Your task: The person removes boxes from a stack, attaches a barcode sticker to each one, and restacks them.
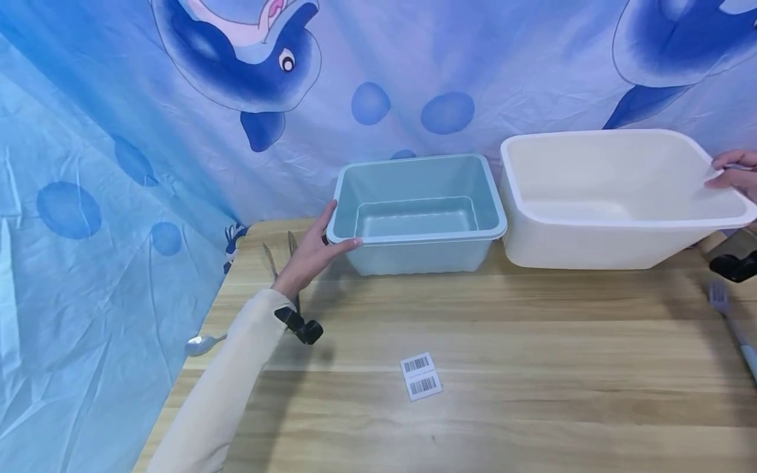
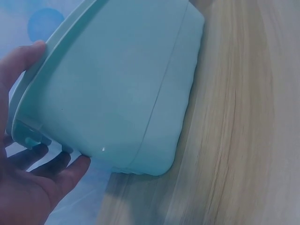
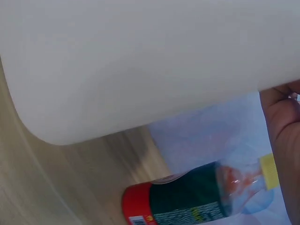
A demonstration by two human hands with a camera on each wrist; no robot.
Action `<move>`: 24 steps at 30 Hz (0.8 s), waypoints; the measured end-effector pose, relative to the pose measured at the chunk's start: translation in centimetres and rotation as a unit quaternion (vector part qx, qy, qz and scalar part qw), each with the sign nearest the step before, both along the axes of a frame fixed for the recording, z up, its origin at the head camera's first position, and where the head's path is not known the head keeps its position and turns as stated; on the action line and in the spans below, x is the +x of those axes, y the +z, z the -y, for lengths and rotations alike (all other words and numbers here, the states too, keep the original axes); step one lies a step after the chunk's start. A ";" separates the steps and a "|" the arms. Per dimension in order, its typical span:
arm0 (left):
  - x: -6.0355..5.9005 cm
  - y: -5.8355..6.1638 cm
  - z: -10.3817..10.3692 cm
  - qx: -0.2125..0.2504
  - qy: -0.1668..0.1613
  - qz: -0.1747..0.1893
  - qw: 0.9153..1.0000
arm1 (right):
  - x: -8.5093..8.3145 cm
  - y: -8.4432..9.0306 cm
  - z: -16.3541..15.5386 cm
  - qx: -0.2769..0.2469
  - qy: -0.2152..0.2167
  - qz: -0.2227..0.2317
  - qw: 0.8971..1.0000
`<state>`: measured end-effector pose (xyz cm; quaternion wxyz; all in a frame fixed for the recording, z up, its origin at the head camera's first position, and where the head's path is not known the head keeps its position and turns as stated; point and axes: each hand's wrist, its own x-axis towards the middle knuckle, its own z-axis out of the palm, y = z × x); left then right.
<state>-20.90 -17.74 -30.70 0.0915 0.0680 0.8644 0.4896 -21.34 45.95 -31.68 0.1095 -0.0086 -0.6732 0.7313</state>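
The left hand is gripping the teal bin by its left end, thumb on the rim and fingers toward the end wall, probably because the lip is offering a ready ledge; the right hand, partly cut off, is pinching the right-end rim of the white bin, seemingly for steadiness. Both bins are lining up side by side before the curtain, at the back of the table; whether their bases are resting fully on it, I cannot tell; a barcode label is lying nearer the person.

The wooden table bears 1 barcode label, a spoon, a fork.
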 end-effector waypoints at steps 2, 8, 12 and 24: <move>-0.1 -0.2 0.1 0.004 -0.001 0.002 1.000 | -0.2 -0.4 -0.3 -0.050 0.011 0.019 0.998; -1.6 -3.1 1.1 0.022 -0.007 -0.020 1.000 | -0.3 -2.1 -0.3 -0.142 0.051 -0.019 0.988; -1.8 -3.7 1.4 0.018 -0.005 -0.036 0.999 | -0.2 -2.5 0.2 -0.106 0.050 -0.009 0.993; -1.8 -3.6 3.3 0.015 0.000 -0.021 1.000 | -0.6 -2.7 0.6 0.052 0.038 0.055 0.996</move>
